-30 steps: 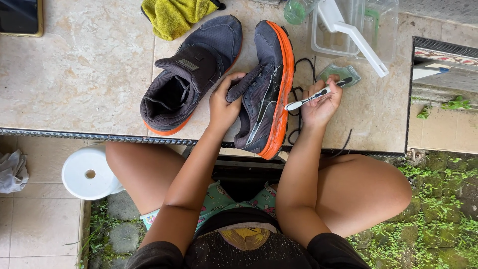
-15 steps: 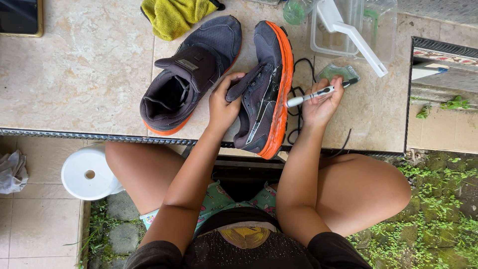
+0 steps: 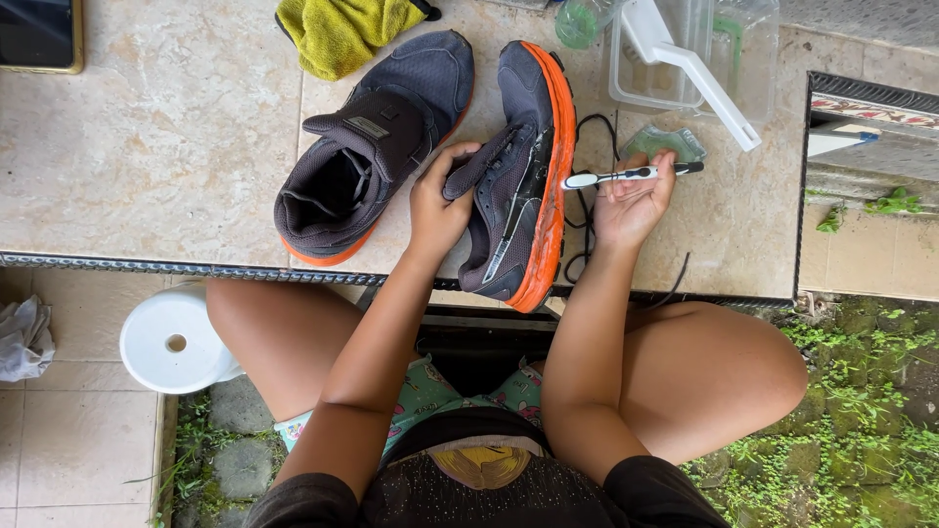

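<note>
Two dark grey running shoes with orange soles lie on a stone tile ledge [image 3: 156, 147]. My left hand [image 3: 437, 203] grips the tongue of the right-hand shoe [image 3: 514, 176], which is tipped on its side with the orange sole facing right. My right hand [image 3: 631, 200] holds a white and black toothbrush [image 3: 626, 176], its bristle head touching the orange sole edge. The other shoe [image 3: 367, 147] rests upright to the left, untouched.
A yellow-green cloth [image 3: 342, 29] lies at the top. A clear plastic tub [image 3: 685, 49] with a white brush handle sits at upper right, a green sponge [image 3: 660, 142] below it. Black laces [image 3: 587, 215] lie beside the shoe. A phone [image 3: 39, 34] and a white stool [image 3: 176, 337] are at left.
My right hand has lifted slightly and levelled the toothbrush, whose head has slid up along the orange sole. My left hand and both shoes stay put.
</note>
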